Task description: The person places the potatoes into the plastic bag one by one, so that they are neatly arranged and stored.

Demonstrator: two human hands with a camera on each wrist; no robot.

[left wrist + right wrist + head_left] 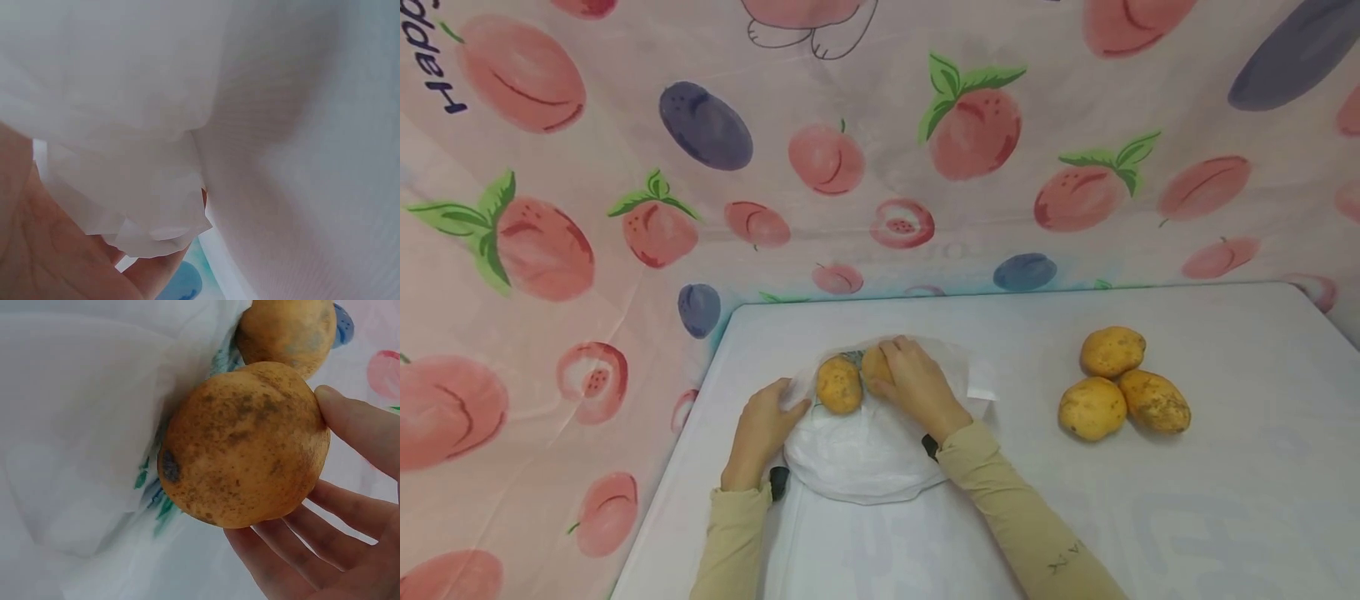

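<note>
A white plastic bag (865, 458) lies on the table with a potato (838, 385) at its mouth. Beside that one, my right hand (919, 390) grips a second potato (244, 447), thumb on one side and fingers on the other. Brown specks and a dark spot mark its skin in the right wrist view. My left hand (763, 425) holds the bag's left edge, and in the left wrist view its fingers (156, 265) curl behind the thin white film. Green and blue print shows on the bag under the potatoes.
Three more potatoes (1093, 408) sit in a cluster on the right of the white table (1240, 500). A fruit-printed pink cloth (865, 92) hangs along the back and left sides of the table.
</note>
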